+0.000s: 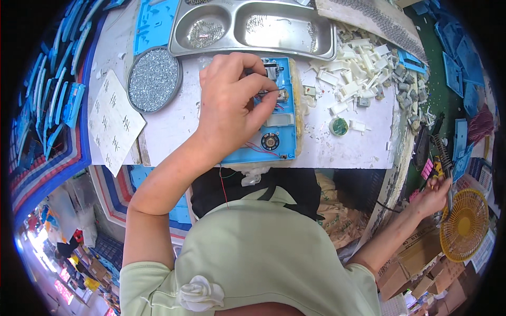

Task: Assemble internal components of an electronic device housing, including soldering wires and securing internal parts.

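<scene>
A blue plastic casing point(247, 156) lies on the white table in front of me, with a round black speaker point(270, 141), a whitish rectangular part point(280, 120) and thin red wires in it. My left hand point(232, 97) reaches over it and hides much of its left side. Thumb and index finger are pinched together beside a small metal part point(283, 95) in the casing; what they hold is too small to make out. Off the table's right edge, my right hand point(431, 199) has its fingers curled beside a coiled metal spring holder point(441, 151). What it grips is unclear.
A steel compartment tray point(253, 51) stands at the back, a round dish of small metal pieces point(154, 79) left of it. White plastic parts point(358, 68) and small motors point(408, 97) are heaped at right. A yellow basket point(464, 225) is beyond my right hand; blue casings point(74, 105) stand far left.
</scene>
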The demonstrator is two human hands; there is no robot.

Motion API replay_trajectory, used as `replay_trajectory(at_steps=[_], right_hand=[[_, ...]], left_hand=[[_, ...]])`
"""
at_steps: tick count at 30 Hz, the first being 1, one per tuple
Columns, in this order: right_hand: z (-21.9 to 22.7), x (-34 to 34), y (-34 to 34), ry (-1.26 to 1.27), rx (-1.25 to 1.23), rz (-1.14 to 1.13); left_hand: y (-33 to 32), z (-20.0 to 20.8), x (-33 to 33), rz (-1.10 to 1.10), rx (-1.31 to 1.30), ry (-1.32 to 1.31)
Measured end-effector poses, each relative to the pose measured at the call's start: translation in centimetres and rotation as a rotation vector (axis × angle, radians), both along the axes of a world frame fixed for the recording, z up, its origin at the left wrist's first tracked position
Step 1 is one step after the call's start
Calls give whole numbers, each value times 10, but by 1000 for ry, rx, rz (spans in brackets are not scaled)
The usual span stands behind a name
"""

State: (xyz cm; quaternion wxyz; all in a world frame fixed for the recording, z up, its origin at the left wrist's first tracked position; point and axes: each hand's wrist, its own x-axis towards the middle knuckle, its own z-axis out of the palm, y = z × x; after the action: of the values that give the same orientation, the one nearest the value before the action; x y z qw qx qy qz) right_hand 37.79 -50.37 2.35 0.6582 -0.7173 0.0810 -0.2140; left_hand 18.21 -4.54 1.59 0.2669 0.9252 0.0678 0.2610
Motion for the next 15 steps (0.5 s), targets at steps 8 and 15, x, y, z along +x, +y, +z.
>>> replay_trajectory(at_steps=[8,15], right_hand=[[10,-64,-27,-265,149,284],[-11,-108,156,95,-71,871]], left_hand=[[1,-6,0,46,48,36],[0,-10,4,31,32,65]])
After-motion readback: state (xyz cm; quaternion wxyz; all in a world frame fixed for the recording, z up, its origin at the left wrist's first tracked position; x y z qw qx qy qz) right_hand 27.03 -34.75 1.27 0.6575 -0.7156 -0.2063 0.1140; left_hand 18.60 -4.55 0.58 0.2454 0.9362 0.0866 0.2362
